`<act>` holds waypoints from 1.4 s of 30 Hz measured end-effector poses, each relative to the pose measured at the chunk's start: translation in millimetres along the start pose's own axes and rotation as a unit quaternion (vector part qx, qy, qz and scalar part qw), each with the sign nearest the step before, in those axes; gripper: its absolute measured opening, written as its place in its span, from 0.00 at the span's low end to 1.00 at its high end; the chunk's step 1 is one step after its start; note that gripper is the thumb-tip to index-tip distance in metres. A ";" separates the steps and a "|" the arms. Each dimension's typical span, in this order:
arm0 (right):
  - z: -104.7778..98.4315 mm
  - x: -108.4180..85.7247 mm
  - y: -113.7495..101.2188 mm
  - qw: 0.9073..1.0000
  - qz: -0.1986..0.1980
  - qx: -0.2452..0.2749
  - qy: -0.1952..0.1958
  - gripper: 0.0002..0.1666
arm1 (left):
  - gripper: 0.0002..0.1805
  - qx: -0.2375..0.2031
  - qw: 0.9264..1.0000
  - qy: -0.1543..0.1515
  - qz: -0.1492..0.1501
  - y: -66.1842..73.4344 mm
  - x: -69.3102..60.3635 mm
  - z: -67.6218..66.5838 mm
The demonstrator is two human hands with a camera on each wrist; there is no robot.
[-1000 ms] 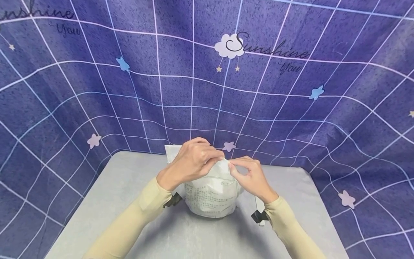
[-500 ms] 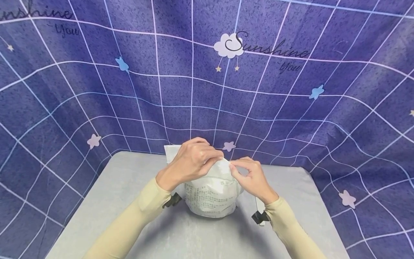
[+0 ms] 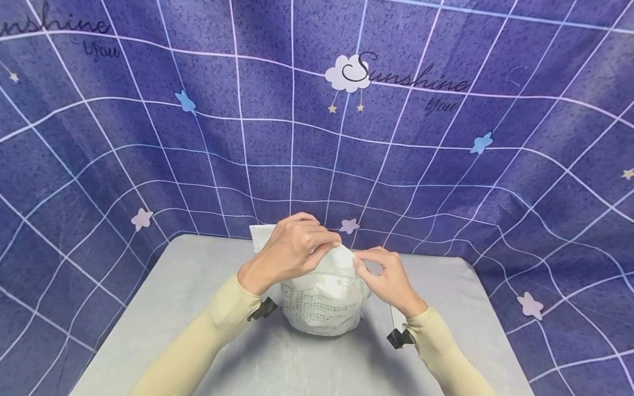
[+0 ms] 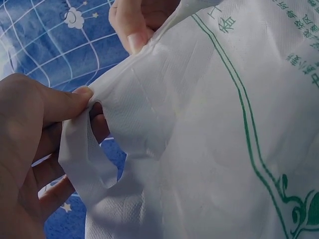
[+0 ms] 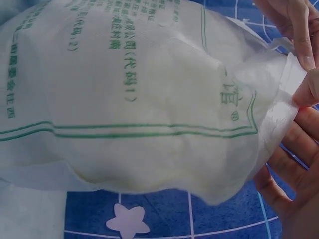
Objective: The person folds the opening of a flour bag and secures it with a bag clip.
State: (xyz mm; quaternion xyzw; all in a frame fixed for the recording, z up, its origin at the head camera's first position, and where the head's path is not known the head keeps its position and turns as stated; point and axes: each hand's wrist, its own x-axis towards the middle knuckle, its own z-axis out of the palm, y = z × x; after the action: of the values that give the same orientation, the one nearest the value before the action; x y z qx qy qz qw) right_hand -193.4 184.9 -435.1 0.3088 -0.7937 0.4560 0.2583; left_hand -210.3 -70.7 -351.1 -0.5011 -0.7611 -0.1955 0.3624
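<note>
A white bag [image 3: 322,305] with green printed text and lines stands on the table, bulging at its lower part. The left hand [image 3: 294,247] pinches its top edge between thumb and fingers; in the left wrist view the left hand [image 4: 35,144] grips beside a cut-out handle hole in the bag [image 4: 199,129]. At the right part of the top edge, the right hand [image 3: 388,275] pinches the plastic with thumb and index finger. The right wrist view shows the right hand [image 5: 299,149] holding the rim of the bag [image 5: 149,89]. What the bag contains is hidden.
The grey table [image 3: 188,286] extends around the bag. Behind it and at both sides hangs a purple-blue cloth [image 3: 267,137] with grid lines, stars and a cloud. A white flap [image 3: 261,236] shows behind the left hand. Dark clips [image 3: 396,338] are at the wrists.
The right hand has shifted slightly down and to the right along the bag's edge. The left hand keeps its grip, and the head view has tilted a little.
</note>
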 end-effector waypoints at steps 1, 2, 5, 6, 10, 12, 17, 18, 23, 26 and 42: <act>-0.2 -0.9 0.4 1.000 0.003 0.000 -0.001 0.10 | 0.05 0.000 1.000 0.001 0.000 -0.2 -0.1 -0.1; -0.5 -2.0 1.0 1.000 0.007 0.001 -0.002 0.10 | 0.05 0.000 1.000 0.001 0.000 -0.5 -0.3 0.0; -1.3 -5.3 2.6 1.000 0.011 0.003 -0.005 0.11 | 0.05 -0.002 1.000 0.002 0.000 -1.1 -0.8 0.1; -1.6 -6.0 2.8 1.000 0.010 0.004 -0.006 0.11 | 0.05 -0.003 1.000 0.002 0.000 -1.4 -1.2 0.2; -1.2 -6.9 2.4 1.000 0.005 0.007 -0.006 0.11 | 0.05 -0.004 1.000 0.002 -0.001 -1.8 -2.0 0.3; -1.3 -7.4 2.1 1.000 0.008 0.009 -0.007 0.11 | 0.05 -0.004 1.000 0.002 -0.001 -1.6 -1.8 0.1; -2.0 -12.2 4.3 1.000 0.021 0.007 -0.011 0.11 | 0.05 -0.003 1.000 0.003 -0.002 -1.1 -2.2 -1.0; -2.2 -13.4 5.1 1.000 0.023 0.007 -0.010 0.11 | 0.05 -0.003 1.000 0.003 -0.001 -1.2 -2.5 -1.1; -3.8 -17.2 5.1 1.000 0.024 0.004 -0.005 0.11 | 0.05 -0.006 1.000 0.006 0.000 -1.1 -2.4 -1.6; -4.9 -18.6 4.6 1.000 0.029 -0.002 -0.006 0.11 | 0.05 -0.005 1.000 0.006 0.001 -0.8 -1.7 -1.1; -7.3 -33.5 17.1 1.000 0.016 -0.016 0.009 0.12 | 0.04 -0.004 1.000 0.009 0.001 0.1 -0.9 -0.1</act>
State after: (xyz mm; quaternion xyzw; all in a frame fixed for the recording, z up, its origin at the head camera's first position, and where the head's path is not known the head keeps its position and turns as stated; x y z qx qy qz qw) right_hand -182.3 206.7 -464.6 0.2873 -0.8034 0.4504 0.2630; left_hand -210.0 -71.3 -351.7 -0.5015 -0.7566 -0.2031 0.3671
